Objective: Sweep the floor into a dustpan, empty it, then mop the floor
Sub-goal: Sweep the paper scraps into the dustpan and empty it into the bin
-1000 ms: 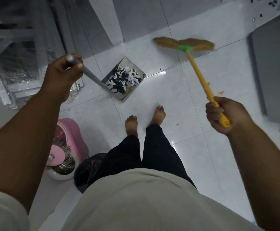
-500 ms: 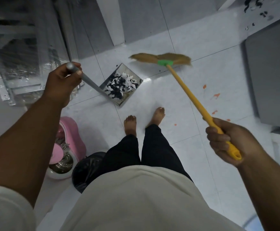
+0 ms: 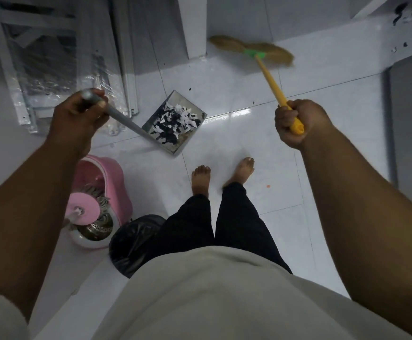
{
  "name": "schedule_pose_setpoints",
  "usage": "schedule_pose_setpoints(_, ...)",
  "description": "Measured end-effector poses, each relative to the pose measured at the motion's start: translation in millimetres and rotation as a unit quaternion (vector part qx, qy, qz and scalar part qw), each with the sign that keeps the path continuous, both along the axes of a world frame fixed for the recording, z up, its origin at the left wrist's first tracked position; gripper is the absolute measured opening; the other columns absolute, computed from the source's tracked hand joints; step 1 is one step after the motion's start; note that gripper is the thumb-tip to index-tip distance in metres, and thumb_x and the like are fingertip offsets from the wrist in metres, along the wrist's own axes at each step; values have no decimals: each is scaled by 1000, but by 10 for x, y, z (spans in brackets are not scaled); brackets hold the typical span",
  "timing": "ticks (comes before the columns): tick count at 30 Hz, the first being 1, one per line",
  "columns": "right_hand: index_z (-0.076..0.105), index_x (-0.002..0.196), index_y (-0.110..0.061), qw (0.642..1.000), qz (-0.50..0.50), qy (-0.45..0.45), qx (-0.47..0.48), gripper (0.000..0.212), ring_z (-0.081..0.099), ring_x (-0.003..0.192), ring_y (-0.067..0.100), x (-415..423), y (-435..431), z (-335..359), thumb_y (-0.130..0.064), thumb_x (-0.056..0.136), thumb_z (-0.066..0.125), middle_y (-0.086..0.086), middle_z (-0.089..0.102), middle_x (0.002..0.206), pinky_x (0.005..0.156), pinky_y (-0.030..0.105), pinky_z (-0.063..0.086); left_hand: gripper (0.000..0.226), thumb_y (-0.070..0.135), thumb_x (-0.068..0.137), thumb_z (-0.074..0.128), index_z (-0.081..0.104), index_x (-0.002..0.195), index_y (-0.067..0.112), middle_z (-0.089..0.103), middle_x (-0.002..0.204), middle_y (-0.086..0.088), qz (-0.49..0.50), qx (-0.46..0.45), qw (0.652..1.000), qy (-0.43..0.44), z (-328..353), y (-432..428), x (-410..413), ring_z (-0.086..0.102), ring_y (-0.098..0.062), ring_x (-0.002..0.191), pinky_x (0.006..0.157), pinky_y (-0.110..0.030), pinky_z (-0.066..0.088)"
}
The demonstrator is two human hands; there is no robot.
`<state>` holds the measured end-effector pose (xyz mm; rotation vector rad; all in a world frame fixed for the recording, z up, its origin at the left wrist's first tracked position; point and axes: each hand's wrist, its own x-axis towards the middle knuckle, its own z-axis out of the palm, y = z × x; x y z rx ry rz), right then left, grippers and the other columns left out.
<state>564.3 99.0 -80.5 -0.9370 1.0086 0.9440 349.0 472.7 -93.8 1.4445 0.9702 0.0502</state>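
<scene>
My left hand [image 3: 77, 119] grips the top of the grey handle of a metal dustpan [image 3: 178, 119], which stands on the white tiles ahead of my feet and holds a heap of black and white paper scraps. My right hand [image 3: 295, 123] grips the end of the yellow handle of a broom [image 3: 268, 77]. Its straw head [image 3: 251, 51], with a green collar, is blurred and lies far ahead by the wall, to the right of the dustpan and apart from it. More black scraps [image 3: 411, 18] lie at the top right.
A pink mop bucket [image 3: 97, 200] with a spinner basket stands at my left, and a bin lined with a black bag [image 3: 131, 241] is just behind it by my legs. Plastic-wrapped metal frames [image 3: 48, 69] lean at the left. A grey mat [image 3: 411, 119] lies at the right. An orange speck [image 3: 268, 186] sits near my right foot.
The broom head has swung away from the dustpan mouth, up and to the right towards the wall, as my right hand rose. The dustpan has stayed put in my left hand.
</scene>
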Motion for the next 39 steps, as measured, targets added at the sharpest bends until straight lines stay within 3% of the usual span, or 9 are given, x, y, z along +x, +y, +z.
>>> schedule_pose_setpoints(6,40,76,-10,996,65,63,-14,30,34,31,8,-694,253,114,-20,102,30,0,39,47,29,17,28,26,0,96,58,66,101,24,63,100,0,-24,11,1000,3,-38,-26,-2,59,-19,105,105,-41,47)
schedule_pose_setpoints(15,44,78,-15,988,120,98,17,28,30,28,7,-918,-463,992,-29,101,35,-4,33,44,25,17,28,22,4,95,62,67,109,20,61,113,-7,-36,11,999,16,9,42,-67,60,-19,109,107,-45,47)
schedule_pose_setpoints(20,42,81,-15,993,101,54,-6,26,31,30,5,-647,-372,768,-26,102,32,-5,35,46,28,15,28,23,8,94,64,67,116,9,63,110,-4,-29,11,999,14,20,68,-209,61,-19,108,106,-44,47)
schedule_pose_setpoints(24,38,82,-14,992,109,40,-48,23,30,34,6,-655,-57,417,-21,103,30,-3,39,47,31,16,25,20,11,92,66,71,103,27,63,108,-3,-26,9,1000,14,64,45,-310,61,-18,108,107,-46,47)
schedule_pose_setpoints(29,39,81,-14,980,168,96,-43,24,31,32,7,-1080,-15,496,-21,102,32,-1,40,43,28,15,24,27,6,93,65,64,120,1,62,106,-6,-20,20,999,33,-20,-59,-425,60,-19,102,102,-43,48)
schedule_pose_setpoints(34,41,68,-13,969,192,158,-18,38,29,27,10,-1256,-423,1036,-34,100,38,-2,33,39,24,15,25,28,4,94,63,64,123,3,61,112,-7,-7,15,999,35,50,-135,-503,57,-19,106,105,-44,46)
schedule_pose_setpoints(39,38,75,-16,972,208,107,-38,29,29,26,6,-1092,-585,1293,-30,101,34,-2,38,39,24,12,24,27,1,95,62,62,122,2,59,113,-8,15,9,1000,26,128,-274,-681,57,-19,107,106,-41,46)
